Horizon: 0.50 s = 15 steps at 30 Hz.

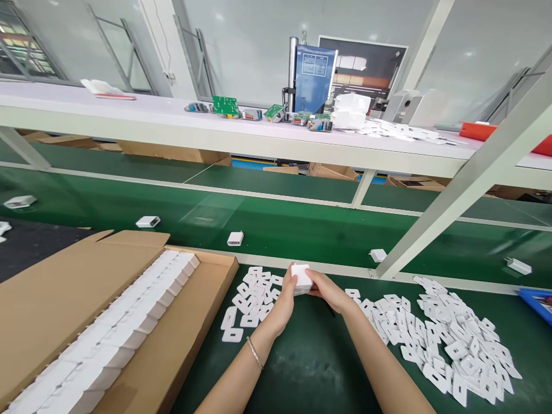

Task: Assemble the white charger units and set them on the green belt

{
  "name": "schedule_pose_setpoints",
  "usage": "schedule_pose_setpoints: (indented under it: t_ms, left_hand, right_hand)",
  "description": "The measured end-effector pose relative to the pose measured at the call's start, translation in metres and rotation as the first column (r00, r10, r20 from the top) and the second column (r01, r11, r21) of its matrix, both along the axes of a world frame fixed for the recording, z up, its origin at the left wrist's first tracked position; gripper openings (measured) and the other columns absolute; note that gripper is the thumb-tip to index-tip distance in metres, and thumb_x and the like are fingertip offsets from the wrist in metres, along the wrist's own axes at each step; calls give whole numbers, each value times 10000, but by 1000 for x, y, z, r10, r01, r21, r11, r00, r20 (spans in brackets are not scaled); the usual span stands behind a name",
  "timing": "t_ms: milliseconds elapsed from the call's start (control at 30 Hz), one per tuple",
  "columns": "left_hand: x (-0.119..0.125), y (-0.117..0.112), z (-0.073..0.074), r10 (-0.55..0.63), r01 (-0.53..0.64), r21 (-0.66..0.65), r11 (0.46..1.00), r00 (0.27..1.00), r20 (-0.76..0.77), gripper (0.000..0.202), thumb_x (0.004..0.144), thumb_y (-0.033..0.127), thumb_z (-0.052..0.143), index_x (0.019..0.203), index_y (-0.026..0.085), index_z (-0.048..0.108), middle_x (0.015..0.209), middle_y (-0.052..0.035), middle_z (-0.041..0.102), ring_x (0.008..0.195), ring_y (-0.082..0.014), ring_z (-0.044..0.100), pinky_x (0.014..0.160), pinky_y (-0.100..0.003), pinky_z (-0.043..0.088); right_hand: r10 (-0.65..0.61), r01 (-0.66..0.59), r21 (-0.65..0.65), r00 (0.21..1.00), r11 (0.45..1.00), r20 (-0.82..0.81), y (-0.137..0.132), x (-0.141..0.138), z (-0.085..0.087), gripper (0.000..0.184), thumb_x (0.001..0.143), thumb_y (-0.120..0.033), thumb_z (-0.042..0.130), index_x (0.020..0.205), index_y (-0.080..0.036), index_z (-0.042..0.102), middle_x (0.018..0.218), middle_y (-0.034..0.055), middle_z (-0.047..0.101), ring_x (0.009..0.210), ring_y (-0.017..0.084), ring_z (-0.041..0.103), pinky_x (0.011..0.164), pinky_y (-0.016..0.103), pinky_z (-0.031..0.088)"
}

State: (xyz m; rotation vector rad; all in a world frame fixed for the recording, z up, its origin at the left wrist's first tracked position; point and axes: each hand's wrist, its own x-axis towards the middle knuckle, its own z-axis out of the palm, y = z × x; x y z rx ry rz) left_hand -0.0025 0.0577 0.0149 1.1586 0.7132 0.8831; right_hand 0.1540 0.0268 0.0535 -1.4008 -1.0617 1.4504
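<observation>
Between my two hands is a small stack of white square plastic pieces, held above the green bench. My left hand closes on the stack's left side, its thumb along the near edge. From the right, my right hand grips the same stack, thumb on top and fingers beneath. Loose flat white plates with cutouts lie left of my hands. A larger spread of similar white plates covers the bench to the right.
An open cardboard box with rows of white housings stands at left. White adapters sit on the green conveyor beyond. A slanted white post rises at right. Green circuit boards lie on the shelf.
</observation>
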Motion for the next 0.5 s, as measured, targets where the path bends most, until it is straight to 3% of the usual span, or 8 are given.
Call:
schedule_pose_setpoints:
  t_ms: [100, 200, 400, 500]
  left_hand:
    - [-7, -17, -14, -8, 16, 97, 995, 996, -87, 706, 1040, 622, 374, 1639, 257, 288, 1757, -92, 199, 1642, -314, 104, 1333, -535, 112]
    - [-13, -39, -29, 1, 32, 279, 960, 993, -118, 740, 1030, 654, 376, 1655, 290, 219, 1766, -89, 94, 1646, -329, 25, 1328, -563, 106]
    - [-20, -61, -44, -23, 137, 543, 828, 977, -211, 770, 1037, 653, 353, 1674, 324, 73, 1743, -116, -2, 1631, -389, 40, 1302, -623, 151]
    - [-24, -62, -45, -40, 216, 579, 786, 953, -301, 803, 1014, 504, 497, 1666, 316, 67, 1709, -144, 15, 1611, -419, 95, 1277, -651, 213]
  right_hand:
    - [-21, 21, 87, 1000, 996, -4, -20, -2, -13, 698, 863, -738, 649, 1385, -275, 643, 1421, 96, 661, 1339, 326, 580, 1186, 514, 388]
    - [-6, 9, 170, 1000, 985, -20, -44, -2, -30, 895, 764, -777, 733, 1501, -316, 525, 1552, 102, 552, 1435, 342, 498, 1237, 517, 319]
    - [177, -152, 317, 983, 936, -51, -69, 7, -52, 1017, 799, -700, 770, 1628, -328, 312, 1725, 112, 295, 1587, 322, 287, 1281, 514, 238]
    - [261, -244, 310, 965, 919, -13, -73, 14, -54, 1081, 805, -616, 812, 1660, -332, 215, 1757, 104, 205, 1615, 295, 218, 1297, 498, 200]
